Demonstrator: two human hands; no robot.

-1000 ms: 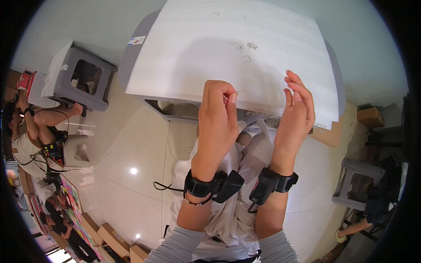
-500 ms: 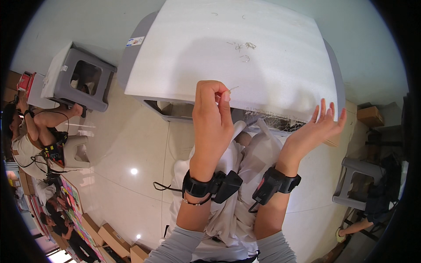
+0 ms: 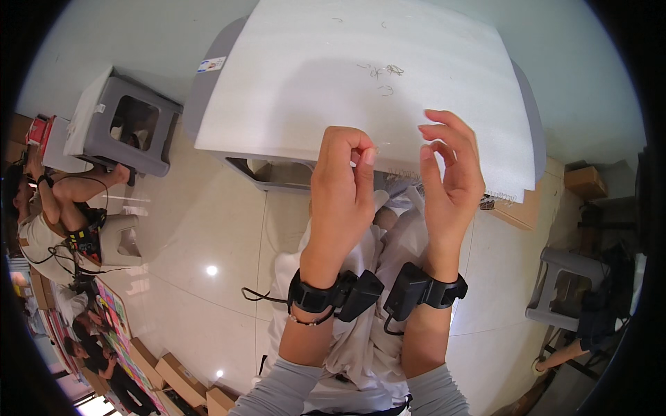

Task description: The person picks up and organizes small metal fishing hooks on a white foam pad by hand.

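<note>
Above the front edge of the white sheet-covered table (image 3: pixel 305 104), my left hand (image 3: pixel 340 170) pinches a thin strand (image 3: pixel 377 150) between thumb and forefinger; little of it shows. My right hand (image 3: pixel 452 173) is beside it, fingers curved and apart, with nothing visible in them. Farther back on the white sheet lie several small dark curled strands (image 3: pixel 394 70), some bunched together. A fringe of fine strands (image 3: pixel 503 197) hangs along the front edge, partly hidden behind my right hand.
Cardboard boxes (image 3: pixel 515 213) stand on the floor to the right, near a grey stool (image 3: pixel 565 288). At the left is another grey stool (image 3: pixel 128 125), with a seated person (image 3: pixel 48 222) by it. More people and cartons (image 3: pixel 180 378) are at the lower left.
My right hand has moved left and up from the table's right front corner, close to my left hand. My left hand has shifted slightly right, still pinching the strand.
</note>
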